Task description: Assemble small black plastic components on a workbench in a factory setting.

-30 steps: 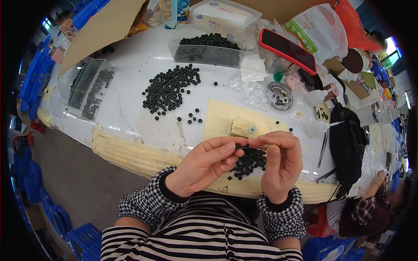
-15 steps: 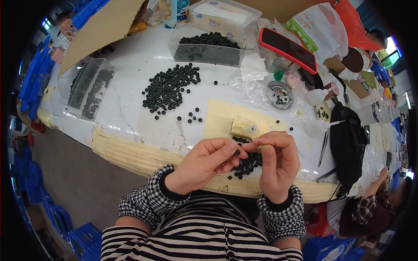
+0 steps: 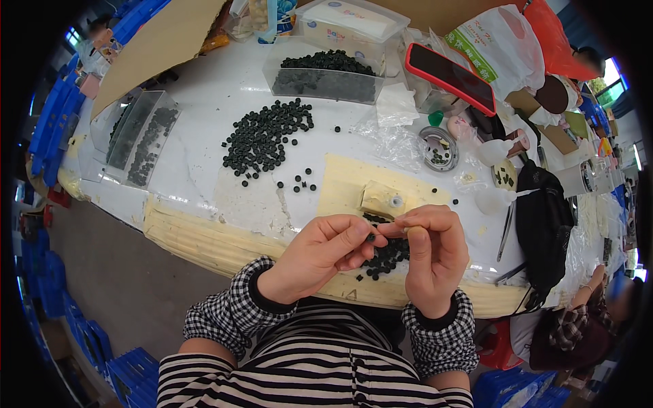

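Note:
Between thumb and fingertips, my left hand (image 3: 320, 248) pinches a small round black part (image 3: 371, 238). My right hand (image 3: 437, 255) is closed in a pinch close beside it, the fingertips of both hands almost meeting. Whatever the right fingers grip is too small to make out. Below and behind the hands lies a heap of black parts (image 3: 389, 264) near the table's front edge. Just beyond the fingers sits a yellowish block (image 3: 374, 198) with a pale round nub, on a cream sheet (image 3: 340, 178). A larger pile of black parts (image 3: 262, 139) spreads farther off to the left.
A clear bin (image 3: 326, 87) of black parts stands at the back, another clear box (image 3: 141, 139) at the left. To the right are a red-cased phone (image 3: 450, 78), a round tin (image 3: 437, 149), tweezers (image 3: 505, 232) and a black cloth item (image 3: 542, 228). Another person's arm (image 3: 590, 285) shows at far right.

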Demonstrator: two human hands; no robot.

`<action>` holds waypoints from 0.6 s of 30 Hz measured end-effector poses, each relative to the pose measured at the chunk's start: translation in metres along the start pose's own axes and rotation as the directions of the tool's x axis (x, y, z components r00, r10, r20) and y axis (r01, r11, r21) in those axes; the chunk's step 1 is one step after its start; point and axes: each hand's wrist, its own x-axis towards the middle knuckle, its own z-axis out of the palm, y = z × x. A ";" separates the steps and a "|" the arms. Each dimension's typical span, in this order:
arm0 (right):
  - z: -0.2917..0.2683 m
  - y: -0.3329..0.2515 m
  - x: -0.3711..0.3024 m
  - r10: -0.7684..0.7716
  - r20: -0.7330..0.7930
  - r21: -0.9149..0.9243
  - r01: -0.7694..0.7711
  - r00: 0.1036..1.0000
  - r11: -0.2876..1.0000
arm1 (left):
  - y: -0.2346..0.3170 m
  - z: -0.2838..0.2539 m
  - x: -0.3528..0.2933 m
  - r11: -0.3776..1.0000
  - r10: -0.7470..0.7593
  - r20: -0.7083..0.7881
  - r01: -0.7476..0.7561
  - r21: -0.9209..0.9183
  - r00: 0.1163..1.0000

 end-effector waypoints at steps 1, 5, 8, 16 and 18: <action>0.001 -0.001 0.000 0.007 -0.017 0.027 -0.007 1.000 1.000 | 0.000 0.000 0.000 1.000 0.003 0.003 -0.003 0.005 1.000; 0.003 -0.005 0.003 0.037 -0.191 0.085 -0.021 0.981 0.996 | 0.002 0.001 -0.001 0.998 0.020 -0.009 -0.020 0.053 1.000; -0.011 0.003 0.008 -0.191 -0.188 -0.490 0.077 0.963 0.869 | 0.005 0.007 -0.002 0.990 0.054 -0.061 -0.046 0.130 0.997; -0.011 0.011 0.018 -0.215 0.019 -0.769 0.152 0.976 0.621 | 0.009 0.006 0.000 0.920 0.229 -0.087 -0.186 0.344 0.970; -0.009 0.009 0.018 -0.225 0.007 -0.797 0.141 0.974 0.587 | 0.010 0.006 -0.001 0.910 0.266 -0.086 -0.221 0.351 0.960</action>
